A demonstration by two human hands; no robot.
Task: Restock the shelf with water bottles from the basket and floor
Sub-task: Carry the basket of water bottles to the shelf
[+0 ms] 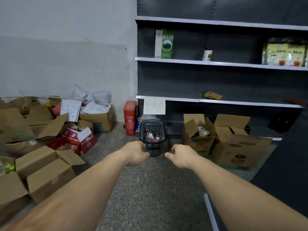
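A dark plastic basket [144, 130] stands on the floor in front of the shelf unit's left end. Inside it lie several water bottles [150, 135] with red labels and red caps. The dark shelf [168, 98] with white front edges rises behind it; a handwritten paper sign hangs from that edge. My left hand [135, 153] reaches forward, its fingers loosely curled over the basket's near rim; contact is unclear. My right hand [180, 156] hovers just right of the basket, fingers loosely curled, holding nothing.
Open cardboard boxes [230, 144] sit on the floor right of the basket. More boxes and papers [46, 130] pile up at the left wall. A red tin [129, 118] stands beside the shelf. A green carton [164, 43] and snack bags [283, 54] occupy an upper shelf.
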